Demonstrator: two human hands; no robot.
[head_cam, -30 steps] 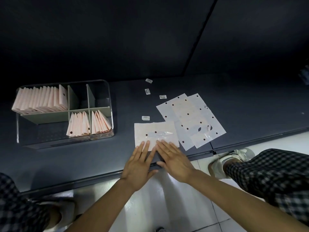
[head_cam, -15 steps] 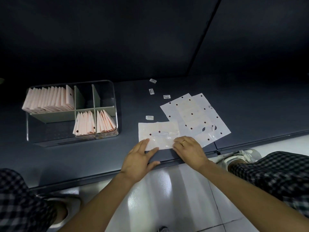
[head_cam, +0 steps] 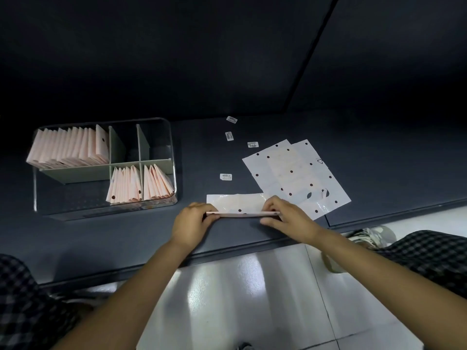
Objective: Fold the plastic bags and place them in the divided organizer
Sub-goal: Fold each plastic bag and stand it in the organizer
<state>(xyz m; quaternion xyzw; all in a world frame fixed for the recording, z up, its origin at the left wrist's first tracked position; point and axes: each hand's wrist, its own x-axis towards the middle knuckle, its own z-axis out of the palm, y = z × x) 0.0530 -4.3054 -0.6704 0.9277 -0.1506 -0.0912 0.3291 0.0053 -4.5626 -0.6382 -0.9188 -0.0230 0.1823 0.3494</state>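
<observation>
Three compartments of the divided organizer (head_cam: 161, 160), well off to the left of your fingers on the table (head_cam: 379, 152), already hold rows of folded pink bags (head_cam: 68, 147); the two small upper cells look empty, and I cannot tell about the near left one. From the head view, your left hand (head_cam: 192, 223) and right hand (head_cam: 288, 215) each pinch one end of the plastic bag (head_cam: 237, 203) between curled fingers, lifting its near edge off the table to roll it away from you. That fold looks about half made. Just beyond your right fingers lie two flat bags (head_cam: 298, 173), overlapping and untouched. Past both hands, small labels (head_cam: 225, 176) are scattered on the table. So what remains, as I judge it: finish this bag, file it, then fold those two.
</observation>
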